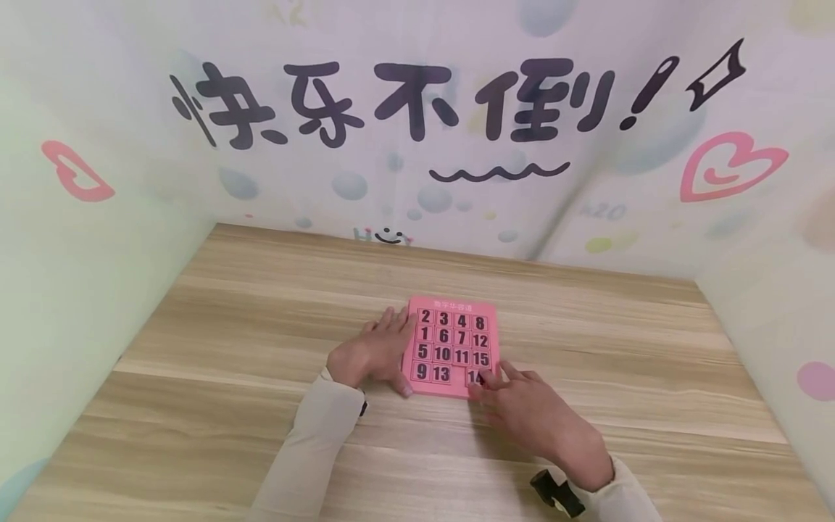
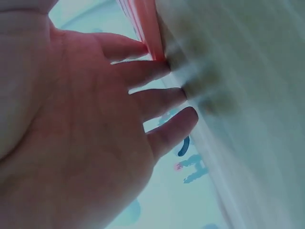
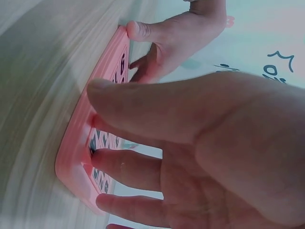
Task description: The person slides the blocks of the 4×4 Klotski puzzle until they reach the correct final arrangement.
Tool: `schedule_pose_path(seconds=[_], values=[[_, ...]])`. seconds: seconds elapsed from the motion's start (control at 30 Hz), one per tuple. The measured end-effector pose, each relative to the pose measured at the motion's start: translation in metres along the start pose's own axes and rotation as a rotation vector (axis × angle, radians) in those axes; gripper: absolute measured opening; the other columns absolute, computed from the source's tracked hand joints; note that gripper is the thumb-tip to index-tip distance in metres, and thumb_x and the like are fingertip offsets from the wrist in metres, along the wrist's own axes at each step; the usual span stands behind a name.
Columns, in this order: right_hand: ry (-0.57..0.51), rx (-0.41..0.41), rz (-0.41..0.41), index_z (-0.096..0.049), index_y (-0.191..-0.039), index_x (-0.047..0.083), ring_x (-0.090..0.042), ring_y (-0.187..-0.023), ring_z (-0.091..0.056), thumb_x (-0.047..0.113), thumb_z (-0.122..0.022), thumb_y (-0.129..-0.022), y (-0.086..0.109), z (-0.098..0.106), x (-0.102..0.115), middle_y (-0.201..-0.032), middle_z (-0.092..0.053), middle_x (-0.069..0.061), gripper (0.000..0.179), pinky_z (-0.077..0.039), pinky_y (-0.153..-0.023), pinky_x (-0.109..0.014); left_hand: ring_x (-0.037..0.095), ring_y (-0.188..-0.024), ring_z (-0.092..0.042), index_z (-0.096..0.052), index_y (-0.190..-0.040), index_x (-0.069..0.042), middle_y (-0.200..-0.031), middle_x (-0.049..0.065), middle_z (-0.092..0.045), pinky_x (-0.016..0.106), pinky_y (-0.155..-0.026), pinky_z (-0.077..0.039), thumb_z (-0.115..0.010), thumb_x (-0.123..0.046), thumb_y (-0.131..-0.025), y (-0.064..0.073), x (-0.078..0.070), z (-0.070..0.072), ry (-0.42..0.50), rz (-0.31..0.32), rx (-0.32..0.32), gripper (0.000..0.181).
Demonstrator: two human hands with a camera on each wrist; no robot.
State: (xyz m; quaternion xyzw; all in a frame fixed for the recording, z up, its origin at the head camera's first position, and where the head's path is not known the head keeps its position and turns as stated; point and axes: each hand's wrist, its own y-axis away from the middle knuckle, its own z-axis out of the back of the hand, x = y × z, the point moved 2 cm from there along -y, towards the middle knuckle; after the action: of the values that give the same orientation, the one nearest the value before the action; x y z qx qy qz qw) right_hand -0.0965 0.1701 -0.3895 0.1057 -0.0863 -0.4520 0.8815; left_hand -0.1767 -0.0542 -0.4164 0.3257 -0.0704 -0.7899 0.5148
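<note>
A pink sliding number puzzle point(image 1: 453, 308) lies flat on the wooden table, its numbered tiles in four rows. The bottom row reads 9, 13, a bare slot point(image 1: 459, 375), then the 14 tile point(image 1: 473, 377) at the right corner. My left hand point(image 1: 378, 349) rests along the puzzle's left edge, fingers spread and thumb near the lower left corner; its straight fingers point(image 2: 157, 102) reach the table beside the frame. With extended fingers my right hand point(image 1: 531, 409) touches the 14 tile, partly covering it. Its thumb point(image 3: 124, 98) lies by the puzzle's near rim.
Wood-grain table point(image 1: 215, 406) surrounds the puzzle. Behind it hangs a white printed cloth point(image 1: 391, 196) with large dark characters, bubbles and hearts, and similar pale cloth walls stand at both sides. A black strap point(image 1: 557, 493) sits at my right wrist.
</note>
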Motion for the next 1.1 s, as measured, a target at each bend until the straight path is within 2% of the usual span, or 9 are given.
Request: schedule_pose_path(seconds=[0.1, 0.17, 0.3, 0.43, 0.53, 0.7, 1.1], values=[[-0.007, -0.007, 0.000, -0.063, -0.136, 0.021, -0.047, -0.133, -0.047, 0.026, -0.064, -0.096, -0.0006, -0.0004, 0.0016, -0.143, -0.056, -0.013, 0.040, -0.046, -0.102, -0.061, 0.033, -0.151, -0.014, -0.012, -0.159, -0.005, -0.165, 0.015, -0.015, 0.047, -0.125, -0.013, -0.091, -0.035, -0.066, 0.0010, -0.0002, 0.0009, -0.028, -0.015, -0.039, 0.126], [-0.016, -0.014, -0.003, -0.063, -0.136, 0.020, -0.047, -0.133, -0.046, 0.026, -0.063, -0.096, -0.0009, -0.0007, 0.0025, -0.144, -0.056, -0.013, 0.040, -0.045, -0.102, -0.061, 0.031, -0.144, -0.025, -0.016, -0.159, -0.005, -0.159, 0.014, -0.026, 0.044, -0.123, -0.020, -0.092, -0.036, -0.064, 0.0015, -0.0003, 0.0012, -0.050, -0.023, -0.060, 0.125], [-0.027, -0.030, 0.002, -0.062, -0.136, 0.020, -0.047, -0.136, -0.044, 0.027, -0.062, -0.097, -0.0022, -0.0027, 0.0039, -0.146, -0.053, -0.012, 0.040, -0.044, -0.103, -0.062, 0.030, -0.134, -0.033, -0.021, -0.155, -0.003, -0.150, 0.015, -0.034, 0.043, -0.118, -0.028, -0.093, -0.036, -0.061, 0.0012, 0.0001, 0.0005, -0.058, -0.037, -0.083, 0.123], [-0.026, -0.054, 0.021, -0.062, -0.136, 0.020, -0.046, -0.135, -0.045, 0.027, -0.062, -0.097, -0.0031, -0.0043, 0.0052, -0.146, -0.053, -0.013, 0.040, -0.044, -0.103, -0.062, 0.032, -0.145, -0.023, -0.014, -0.156, -0.002, -0.159, 0.017, -0.025, 0.046, -0.122, -0.022, -0.094, -0.036, -0.062, 0.0004, 0.0006, -0.0002, -0.031, -0.029, -0.077, 0.128], [-0.030, -0.067, 0.031, -0.062, -0.137, 0.019, -0.046, -0.135, -0.045, 0.026, -0.062, -0.097, -0.0038, -0.0051, 0.0058, -0.146, -0.053, -0.012, 0.041, -0.044, -0.103, -0.063, 0.034, -0.153, -0.007, -0.006, -0.158, 0.000, -0.165, 0.017, -0.011, 0.048, -0.124, -0.013, -0.093, -0.035, -0.064, 0.0002, 0.0008, -0.0001, -0.017, -0.022, -0.059, 0.133], [-0.044, -0.065, 0.029, -0.061, -0.138, 0.019, -0.047, -0.134, -0.045, 0.026, -0.062, -0.097, -0.0062, -0.0061, 0.0079, -0.148, -0.051, -0.011, 0.042, -0.044, -0.103, -0.062, 0.033, -0.154, 0.006, -0.001, -0.158, 0.000, -0.167, 0.015, 0.000, 0.049, -0.125, -0.005, -0.091, -0.035, -0.067, 0.0000, 0.0014, 0.0001, -0.002, -0.013, -0.026, 0.133], [-0.034, -0.076, 0.046, -0.060, -0.138, 0.021, -0.045, -0.135, -0.046, 0.027, -0.060, -0.098, -0.0069, -0.0047, 0.0066, -0.148, -0.052, -0.010, 0.041, -0.043, -0.105, -0.062, 0.032, -0.153, 0.011, 0.001, -0.159, -0.003, -0.167, 0.012, 0.004, 0.051, -0.125, -0.002, -0.090, -0.035, -0.068, -0.0020, 0.0061, -0.0005, 0.036, -0.015, -0.004, 0.132]])
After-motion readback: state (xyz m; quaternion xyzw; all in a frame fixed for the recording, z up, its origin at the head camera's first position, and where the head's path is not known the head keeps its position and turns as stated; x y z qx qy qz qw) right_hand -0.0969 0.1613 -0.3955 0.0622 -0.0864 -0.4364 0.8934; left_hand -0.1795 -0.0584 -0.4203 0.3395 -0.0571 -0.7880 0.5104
